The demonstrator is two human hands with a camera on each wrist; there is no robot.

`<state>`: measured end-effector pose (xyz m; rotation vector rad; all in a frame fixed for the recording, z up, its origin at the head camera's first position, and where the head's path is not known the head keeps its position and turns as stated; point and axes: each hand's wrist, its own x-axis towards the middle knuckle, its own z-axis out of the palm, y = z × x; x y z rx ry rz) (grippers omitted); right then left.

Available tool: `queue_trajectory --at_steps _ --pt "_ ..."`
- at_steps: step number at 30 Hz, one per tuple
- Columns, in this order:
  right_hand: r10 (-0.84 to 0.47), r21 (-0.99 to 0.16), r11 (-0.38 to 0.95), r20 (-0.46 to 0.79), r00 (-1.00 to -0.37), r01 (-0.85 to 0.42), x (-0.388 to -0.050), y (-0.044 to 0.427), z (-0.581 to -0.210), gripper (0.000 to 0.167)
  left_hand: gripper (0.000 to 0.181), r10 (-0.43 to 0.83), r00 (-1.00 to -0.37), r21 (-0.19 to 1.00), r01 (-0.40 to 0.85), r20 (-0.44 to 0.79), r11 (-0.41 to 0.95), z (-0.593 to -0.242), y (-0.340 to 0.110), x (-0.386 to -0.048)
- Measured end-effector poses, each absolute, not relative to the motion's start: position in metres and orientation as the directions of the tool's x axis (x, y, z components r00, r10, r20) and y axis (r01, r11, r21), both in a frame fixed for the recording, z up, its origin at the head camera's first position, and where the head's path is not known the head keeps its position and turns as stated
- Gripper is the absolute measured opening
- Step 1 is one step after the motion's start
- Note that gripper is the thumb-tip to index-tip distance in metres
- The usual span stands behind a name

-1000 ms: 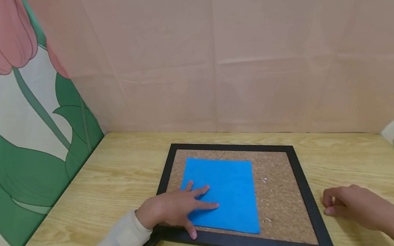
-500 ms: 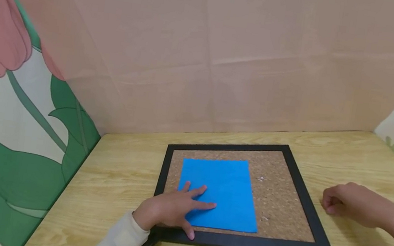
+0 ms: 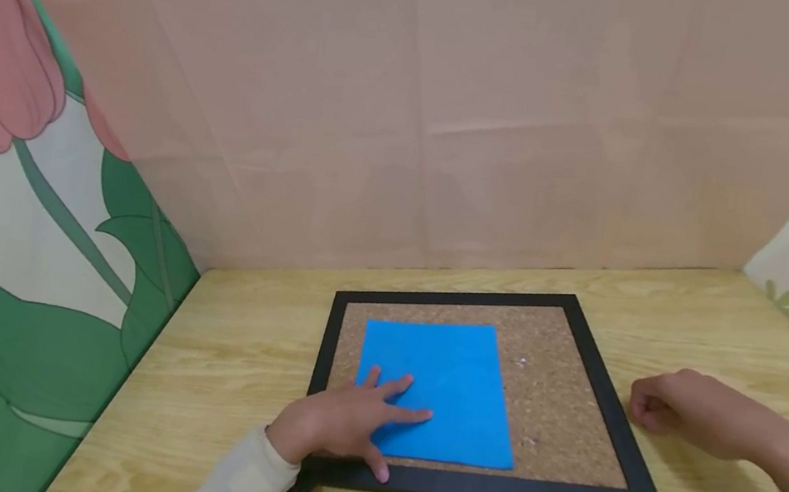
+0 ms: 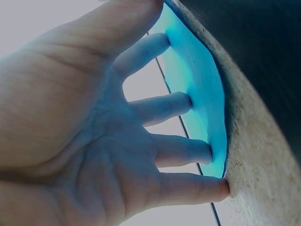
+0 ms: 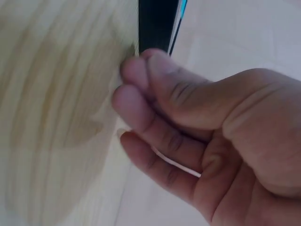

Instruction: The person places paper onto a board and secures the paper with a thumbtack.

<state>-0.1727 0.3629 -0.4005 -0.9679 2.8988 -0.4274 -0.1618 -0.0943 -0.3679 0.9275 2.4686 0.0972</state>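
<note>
A blue sheet (image 3: 451,380) lies flat on a cork board (image 3: 556,386) with a black frame. My left hand (image 3: 347,420) rests with spread fingers on the sheet's lower left part, its thumb on the front frame bar. The left wrist view shows its straight fingertips (image 4: 176,101) touching the blue sheet. Just right of the board, my right hand (image 3: 697,410) is low over the table, fingers curled and thumb against the index finger. Nothing shows between its fingers (image 5: 134,106) in the right wrist view.
Small shiny bits (image 3: 520,362) sit on the cork right of the sheet, too small to identify. The board lies on a wood-grain table (image 3: 235,358). Behind it hangs a pinkish cloth (image 3: 411,131); a tulip-print panel (image 3: 63,233) stands at left.
My right hand has come slightly left, closer to the board's frame, with its fingers drawn in more. My left hand stays in place on the sheet. The head view has shifted a little.
</note>
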Motion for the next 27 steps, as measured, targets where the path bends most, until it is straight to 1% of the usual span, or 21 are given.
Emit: queue_trajectory --at_steps 3,9,13,15,20,22,24,27 --pt "-0.584 -0.247 0.780 0.042 -0.811 -0.575 -0.173 0.353 -0.395 0.036 0.084 0.638 -0.642 0.236 0.602 -0.425 0.763 -0.368 -0.094 -0.161" --pt "-0.521 -0.240 0.832 -0.027 -0.853 -0.500 -0.178 0.326 -0.371 0.028 0.084 0.639 -0.640 0.235 0.604 -0.427 0.762 -0.369 -0.093 -0.162" --pt "-0.539 -0.255 0.820 -0.044 -0.841 -0.513 -0.188 0.290 -0.357 0.022 0.084 0.635 -0.641 0.232 0.601 -0.431 0.765 -0.369 -0.094 -0.162" --pt "-0.557 -0.262 0.806 -0.029 -0.830 -0.531 -0.192 0.272 -0.353 0.019 0.085 0.634 -0.640 0.233 0.601 -0.433 0.765 -0.369 -0.094 -0.162" --pt "-0.614 -0.322 0.741 0.031 -0.788 -0.590 -0.207 0.236 -0.348 0.014 0.085 0.634 -0.635 0.233 0.601 -0.440 0.764 -0.369 -0.095 -0.162" --pt "-0.620 -0.346 0.728 0.032 -0.784 -0.591 -0.215 0.226 -0.348 0.012 0.085 0.635 -0.635 0.231 0.604 -0.440 0.763 -0.369 -0.095 -0.163" --pt "-0.606 -0.380 0.733 0.012 -0.795 -0.564 -0.225 0.218 -0.350 0.011 0.084 0.636 -0.635 0.227 0.606 -0.439 0.762 -0.369 -0.095 -0.163" --pt "-0.552 -0.443 0.757 -0.039 -0.833 -0.481 -0.240 0.210 -0.357 0.009 0.084 0.634 -0.638 0.233 0.600 -0.437 0.765 -0.369 -0.096 -0.162"
